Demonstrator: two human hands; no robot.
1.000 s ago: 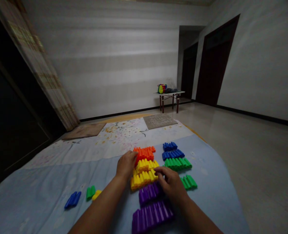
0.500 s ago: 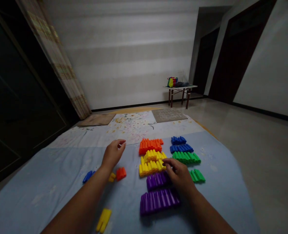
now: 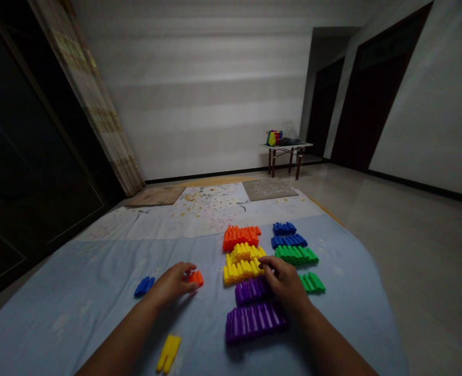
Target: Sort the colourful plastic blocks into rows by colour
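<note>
My left hand (image 3: 176,280) is low over the cloth at the left, thumb and fingers apart around a small orange group of short plastic tube-like pieces (image 3: 198,279). Whether the fingertips touch it I cannot tell. My right hand (image 3: 281,274) has loosely curved fingers, its tips at the right edge of the stacked yellow pieces (image 3: 241,270); I see nothing held in it. Beneath that hand lie two purple rows (image 3: 254,322), partly hidden by it. Behind the yellow stack sits an orange stack (image 3: 240,238).
Green rows (image 3: 296,255) and blue rows (image 3: 289,241) lie at the right. A few blue pieces (image 3: 144,286) and a yellow pair (image 3: 168,353) rest at the left on the blue cloth (image 3: 78,292). Two mats lie at the far end; a small table (image 3: 285,146) stands beyond.
My left hand has come down and nearer to me, to the small orange group, and now covers the spot of a small yellow piece beside it. My right hand stays by the yellow stack.
</note>
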